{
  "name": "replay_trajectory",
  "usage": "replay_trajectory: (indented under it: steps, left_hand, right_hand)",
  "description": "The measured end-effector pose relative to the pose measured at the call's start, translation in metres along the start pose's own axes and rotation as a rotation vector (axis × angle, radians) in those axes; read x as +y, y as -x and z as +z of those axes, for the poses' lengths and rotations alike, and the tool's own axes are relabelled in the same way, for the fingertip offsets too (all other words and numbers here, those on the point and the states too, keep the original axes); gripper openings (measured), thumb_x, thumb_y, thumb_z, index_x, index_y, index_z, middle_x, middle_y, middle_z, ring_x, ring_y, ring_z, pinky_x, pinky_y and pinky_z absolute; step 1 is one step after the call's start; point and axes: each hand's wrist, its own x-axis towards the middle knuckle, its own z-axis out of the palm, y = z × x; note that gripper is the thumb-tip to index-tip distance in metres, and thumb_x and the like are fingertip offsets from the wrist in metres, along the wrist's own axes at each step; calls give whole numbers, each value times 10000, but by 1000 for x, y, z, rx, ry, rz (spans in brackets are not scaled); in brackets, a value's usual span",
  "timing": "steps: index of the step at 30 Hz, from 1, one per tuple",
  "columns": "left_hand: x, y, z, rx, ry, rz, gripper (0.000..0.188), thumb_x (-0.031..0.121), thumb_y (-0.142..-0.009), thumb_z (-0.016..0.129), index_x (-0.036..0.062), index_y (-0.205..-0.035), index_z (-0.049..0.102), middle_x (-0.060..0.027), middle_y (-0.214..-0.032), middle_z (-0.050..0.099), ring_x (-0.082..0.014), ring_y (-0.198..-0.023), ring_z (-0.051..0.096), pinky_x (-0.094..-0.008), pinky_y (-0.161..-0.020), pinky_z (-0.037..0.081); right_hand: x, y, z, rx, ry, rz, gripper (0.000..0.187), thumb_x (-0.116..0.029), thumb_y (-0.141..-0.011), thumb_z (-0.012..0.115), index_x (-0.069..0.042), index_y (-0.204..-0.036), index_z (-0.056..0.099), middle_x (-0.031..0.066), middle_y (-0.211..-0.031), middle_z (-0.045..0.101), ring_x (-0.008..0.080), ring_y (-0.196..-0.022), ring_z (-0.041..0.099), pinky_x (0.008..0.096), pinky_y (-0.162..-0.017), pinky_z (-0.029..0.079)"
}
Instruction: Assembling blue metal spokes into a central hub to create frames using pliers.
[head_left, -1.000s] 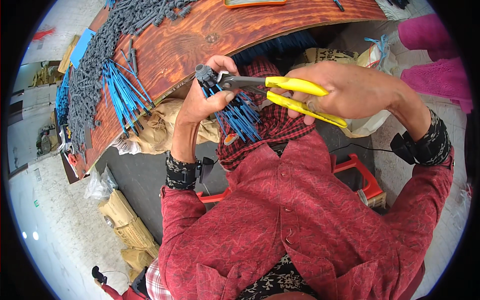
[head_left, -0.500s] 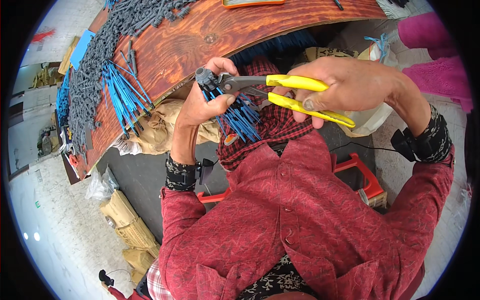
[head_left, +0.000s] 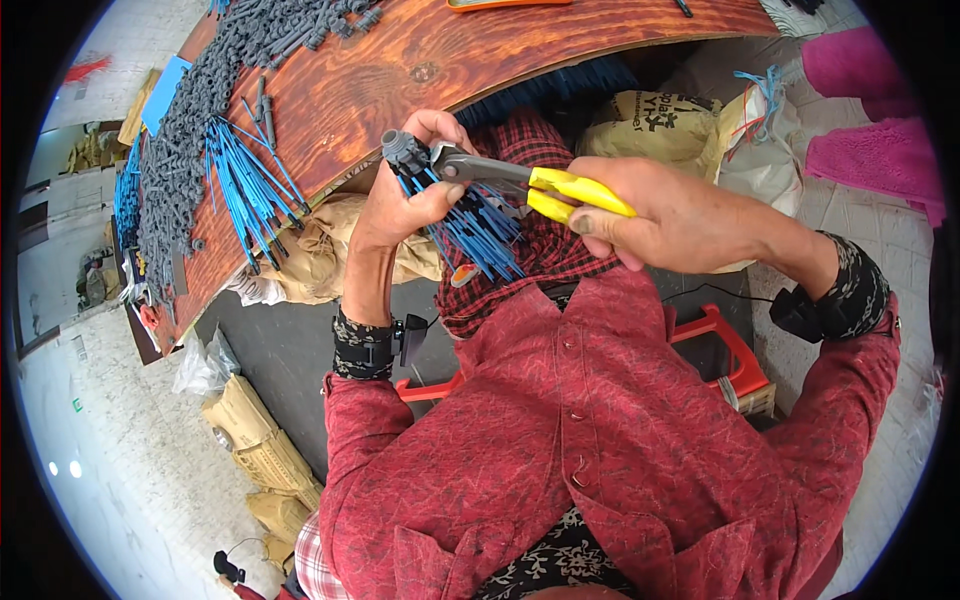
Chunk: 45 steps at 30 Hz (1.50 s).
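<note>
My left hand (head_left: 405, 200) is closed around a bundle of thin blue rods (head_left: 478, 240), whose loose ends fan out below it over my lap. At the top of that bundle a grey ribbed plastic fitting (head_left: 405, 148) sticks out past my fingers. My right hand (head_left: 650, 215) is wrapped around the yellow handles of a pair of hand shears (head_left: 575, 190). The handles are squeezed together, and the metal jaws lie against the bundle just beside my left thumb. What is between the jaws is too small to make out.
A curved wooden table (head_left: 400, 85) lies ahead. Grey plastic fittings (head_left: 170, 190) are heaped along its left, with another spread of blue rods (head_left: 245, 185) beside them. Brown paper sacks (head_left: 320, 250) sit below the table edge. A red plastic stool (head_left: 735, 345) shows behind my body.
My right hand has closed the shears' handles, which stood apart before, and has shifted slightly left. My left hand and its bundle have hardly moved.
</note>
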Motion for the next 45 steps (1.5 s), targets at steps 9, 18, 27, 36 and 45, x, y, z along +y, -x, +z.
replay_trajectory:
  steps: [9, 18, 27, 36, 45]
  left_hand:
    - [1, -1, 3, -46, 49, -3, 467, 116, -726, 757, 69, -1128, 524, -26, -982, 582, -117, -881, 582, -295, -798, 487]
    - [3, 2, 3, -44, 17, 0, 449, 96, -725, 740, 58, -1123, 537, -23, -972, 593, -106, -874, 583, -285, -785, 493]
    - [5, 6, 6, -37, -50, -3, 413, 75, -757, 707, 52, -1129, 528, -17, -970, 589, -95, -849, 574, -275, -755, 485]
    - [4, 2, 15, 141, -105, -2, 449, -13, -805, 640, 62, -1215, 473, -47, -971, 598, -106, -827, 593, -267, -744, 509]
    - [-4, 0, -6, 231, -193, 5, 556, -5, -751, 725, 63, -1248, 485, -46, -984, 612, -121, -903, 631, -286, -817, 533]
  right_hand:
    - [-7, 7, -16, -27, 136, -17, 192, -170, -1033, 526, -17, -1147, 542, 40, -828, 617, 111, -609, 587, 287, -585, 483]
    - [-12, 9, -14, -11, 140, -23, 216, -197, -1000, 524, -9, -1093, 572, 52, -807, 627, 147, -617, 607, 320, -588, 502]
    - [-19, 11, -12, -9, 138, -24, 208, -194, -979, 538, 8, -1012, 568, 59, -792, 625, 145, -614, 608, 333, -583, 504]
    - [-27, 3, 9, 177, 504, -117, 189, -70, -908, 520, 92, -981, 585, 321, -869, 637, 499, -838, 646, 525, -747, 519]
    - [-15, -25, 16, 188, 322, -20, 213, -129, -946, 548, 60, -1038, 587, 210, -838, 679, 333, -737, 693, 444, -640, 542]
